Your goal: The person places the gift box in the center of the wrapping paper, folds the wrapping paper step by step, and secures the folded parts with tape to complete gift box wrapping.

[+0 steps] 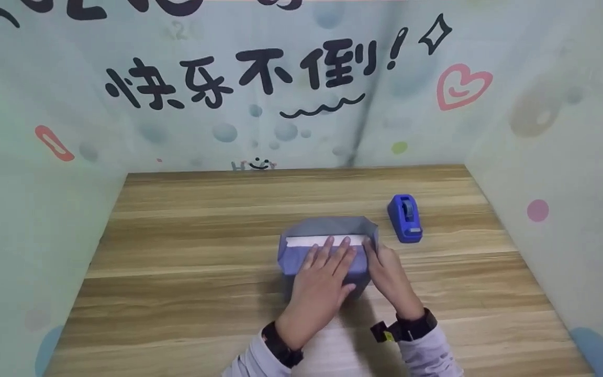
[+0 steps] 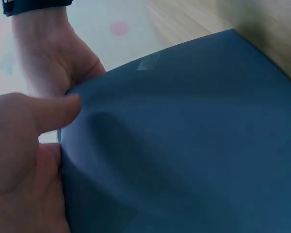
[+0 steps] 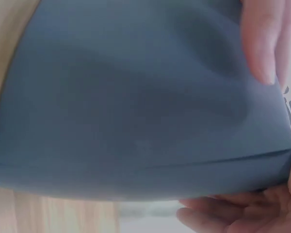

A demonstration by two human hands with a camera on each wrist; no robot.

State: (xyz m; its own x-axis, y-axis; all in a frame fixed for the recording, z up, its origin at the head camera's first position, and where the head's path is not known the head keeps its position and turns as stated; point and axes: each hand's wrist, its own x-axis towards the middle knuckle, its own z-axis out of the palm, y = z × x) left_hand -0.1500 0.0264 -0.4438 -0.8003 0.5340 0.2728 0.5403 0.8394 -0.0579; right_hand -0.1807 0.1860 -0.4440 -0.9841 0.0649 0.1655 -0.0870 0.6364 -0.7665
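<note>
A box-shaped thing wrapped in blue-grey paper [image 1: 292, 263] stands on the table, its wrapping open at the top. A white strip [image 1: 301, 241] of what lies inside shows there. My left hand [image 1: 316, 293] rests on the near top flap with fingers outstretched, the fingertips reaching the white strip. At the right top corner my right hand [image 1: 391, 277] holds the paper's side edge, thumb on top and fingers along the outer side. In the left wrist view, the near face of the paper [image 2: 194, 141] bears a small piece of clear tape [image 2: 149, 62]. The contents are mostly hidden.
A blue tape dispenser [image 1: 406, 222] stands behind and to the right of the wrapped box. The wooden table [image 1: 176, 251] spreads around it. Pale printed curtains [image 1: 176, 136] with lettering and dots enclose the table at the back and both sides.
</note>
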